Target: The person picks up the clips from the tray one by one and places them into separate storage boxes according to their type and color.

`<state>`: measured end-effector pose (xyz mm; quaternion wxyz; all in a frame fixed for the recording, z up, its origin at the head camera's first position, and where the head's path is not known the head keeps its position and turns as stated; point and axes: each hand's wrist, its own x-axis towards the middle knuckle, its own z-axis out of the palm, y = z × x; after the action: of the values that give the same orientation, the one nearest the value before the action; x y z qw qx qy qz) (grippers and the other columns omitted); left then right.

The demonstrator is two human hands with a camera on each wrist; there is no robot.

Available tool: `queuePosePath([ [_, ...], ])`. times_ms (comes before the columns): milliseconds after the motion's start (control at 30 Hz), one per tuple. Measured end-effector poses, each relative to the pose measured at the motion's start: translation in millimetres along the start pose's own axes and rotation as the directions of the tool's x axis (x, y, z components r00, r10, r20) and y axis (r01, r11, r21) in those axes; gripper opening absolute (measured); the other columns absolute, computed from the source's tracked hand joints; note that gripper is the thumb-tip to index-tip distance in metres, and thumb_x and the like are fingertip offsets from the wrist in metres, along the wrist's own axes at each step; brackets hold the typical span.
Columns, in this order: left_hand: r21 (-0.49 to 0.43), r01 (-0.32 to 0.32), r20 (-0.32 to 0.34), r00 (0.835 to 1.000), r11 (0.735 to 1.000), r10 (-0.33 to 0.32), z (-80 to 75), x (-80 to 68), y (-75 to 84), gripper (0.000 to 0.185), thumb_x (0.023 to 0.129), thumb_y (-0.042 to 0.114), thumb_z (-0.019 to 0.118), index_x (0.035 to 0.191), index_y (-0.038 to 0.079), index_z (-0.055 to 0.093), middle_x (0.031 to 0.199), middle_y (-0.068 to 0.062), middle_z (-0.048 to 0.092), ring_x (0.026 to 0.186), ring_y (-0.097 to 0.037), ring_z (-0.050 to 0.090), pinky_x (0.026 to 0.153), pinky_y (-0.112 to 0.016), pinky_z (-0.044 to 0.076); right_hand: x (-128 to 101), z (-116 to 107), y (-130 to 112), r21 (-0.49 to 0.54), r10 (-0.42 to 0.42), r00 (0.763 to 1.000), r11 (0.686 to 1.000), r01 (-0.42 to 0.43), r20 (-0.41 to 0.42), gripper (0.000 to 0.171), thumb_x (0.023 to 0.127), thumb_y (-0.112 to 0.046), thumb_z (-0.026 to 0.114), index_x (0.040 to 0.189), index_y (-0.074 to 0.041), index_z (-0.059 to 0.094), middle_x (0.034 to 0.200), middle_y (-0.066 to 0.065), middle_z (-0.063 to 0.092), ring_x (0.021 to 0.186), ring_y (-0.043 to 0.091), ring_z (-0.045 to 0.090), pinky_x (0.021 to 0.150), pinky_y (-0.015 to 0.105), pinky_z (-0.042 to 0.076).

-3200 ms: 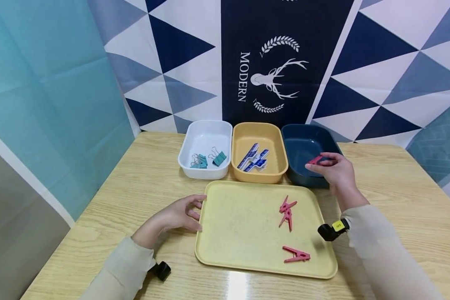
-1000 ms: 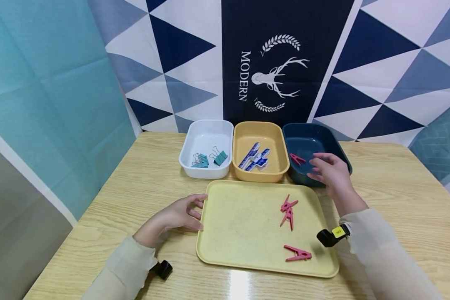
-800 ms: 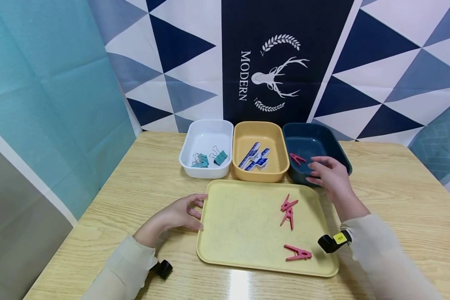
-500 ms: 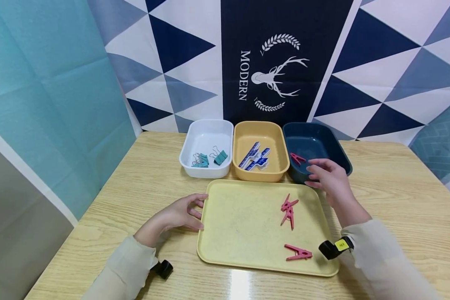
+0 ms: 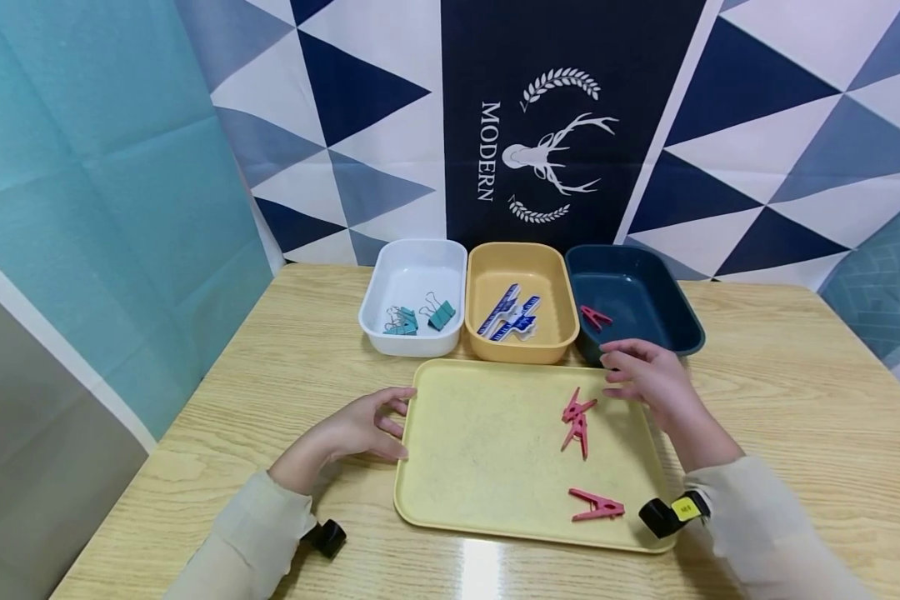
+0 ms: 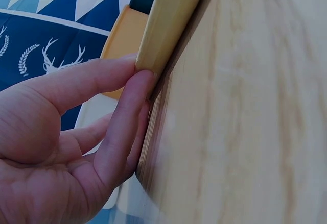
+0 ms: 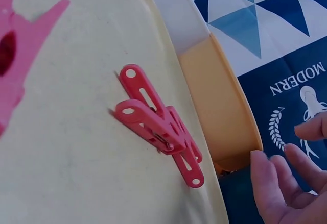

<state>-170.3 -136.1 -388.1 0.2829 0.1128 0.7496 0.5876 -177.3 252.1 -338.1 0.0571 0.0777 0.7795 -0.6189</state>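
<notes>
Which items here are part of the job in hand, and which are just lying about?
In play:
- right hand, open, near the pink clothespin pair
- single pink clothespin
- yellow tray, left hand at its edge
- dark blue bin holding one pink clothespin

Lying about:
- white bin, teal binder clips
- orange bin, blue clips
</notes>
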Motion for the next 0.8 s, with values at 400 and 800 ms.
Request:
queuePosePath([
  [400,0.003,0.003,-0.003,1.0,1.0,-0.003,0.0,-0.4,0.7,0.085,0.069,-0.013,0.074,0.142,0.003,0.034,0.121,-0.017,0.038,0.092,-0.024,0.053,0.071,-0.037,0.056,0,7,13,-0.147,0.08,0.99,0.987,-0.062,0.119,0.043,0.094,-0.013,0.053,0.13,0.009,0.045,0.123,0.026,0.046,0.088,0.023,0.057,0.077,0.035,0.055],
  [800,-0.002,0.008,0.0,1.0,1.0,-0.008,-0.6,0.7,-1.2,0.085,0.069,-0.011,0.075,0.142,0.004,0.034,0.121,-0.016,0.038,0.093,-0.024,0.053,0.072,-0.037,0.056,6,11,32,-0.355,-0.022,0.983,0.931,0.087,0.182,0.052,0.076,-0.001,0.069,0.125,0.004,0.054,0.119,0.024,0.052,0.095,0.03,0.049,0.071,0.029,0.048],
])
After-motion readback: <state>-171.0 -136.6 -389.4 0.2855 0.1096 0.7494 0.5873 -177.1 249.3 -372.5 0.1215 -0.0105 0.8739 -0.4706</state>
